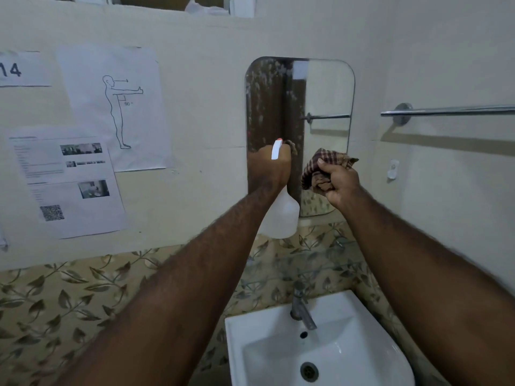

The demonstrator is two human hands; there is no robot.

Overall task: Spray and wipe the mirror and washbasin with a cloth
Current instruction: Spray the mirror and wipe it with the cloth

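The left hand (271, 165) grips a translucent white plastic spray bottle (280, 215), nozzle aimed at the rounded rectangular wall mirror (328, 90). The right hand (338, 181) is bunched around a maroon-and-cream checked cloth (320, 167), just beside the glass. Spraying looks under way; droplets fleck the mirror's left half. Next, the cloth must press flat and sweep. The white ceramic washbasin (345, 344) waits below, apparently untouched.

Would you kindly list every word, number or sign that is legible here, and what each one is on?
"14", cut off at the left edge: white paper strip on the wall.
"90°": figure drawing sheet, under the outstretched arm.
Instruction sheet: text too small and blurred to read; it bears a QR code.
Spray bottle and cloth: no text visible.
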